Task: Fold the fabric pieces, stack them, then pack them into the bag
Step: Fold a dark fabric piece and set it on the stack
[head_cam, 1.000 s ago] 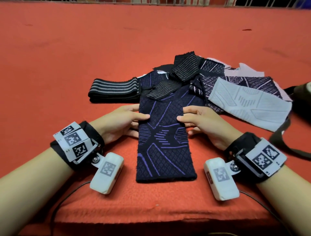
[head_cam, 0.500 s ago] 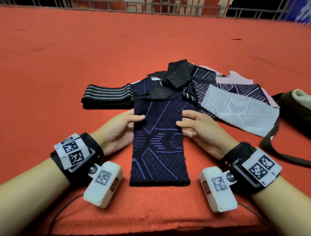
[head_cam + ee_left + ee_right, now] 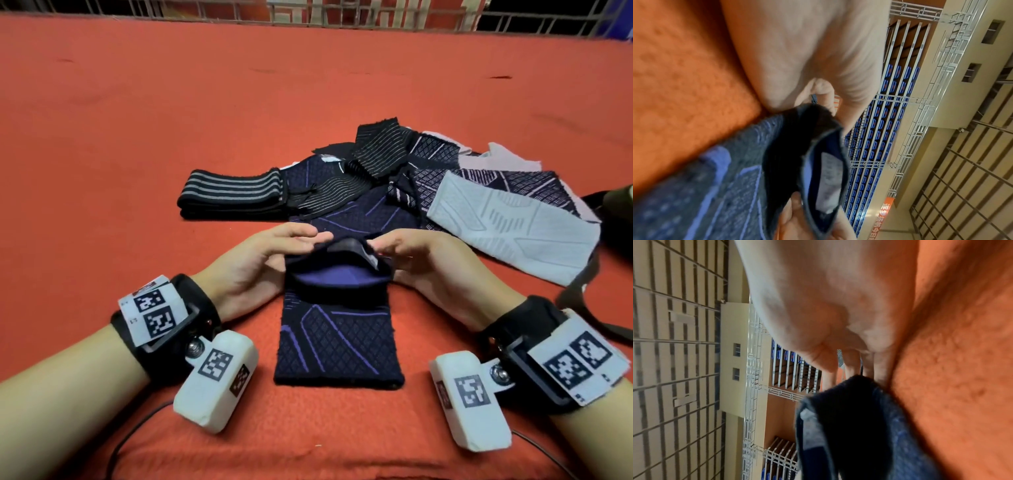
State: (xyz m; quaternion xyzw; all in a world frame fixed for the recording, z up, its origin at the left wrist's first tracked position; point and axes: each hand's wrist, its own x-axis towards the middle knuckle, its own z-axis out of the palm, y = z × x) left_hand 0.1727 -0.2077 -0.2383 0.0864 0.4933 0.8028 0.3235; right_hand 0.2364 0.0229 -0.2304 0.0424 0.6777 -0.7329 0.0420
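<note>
**Fingers pinch far end of navy sleeve, mid-fold**

Fingers of the left hand and right hand pinch the navy sleeve, doubling its far end toward the near end on the surface. Remaining: unfolded pile, stacking, bag. One striped piece appears folded.

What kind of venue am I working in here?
Probably an indoor sports hall or arena. The left wrist view shows tiers of blue seats folded back against a wall, with metal railings beyond the red carpeted work surface.
</note>
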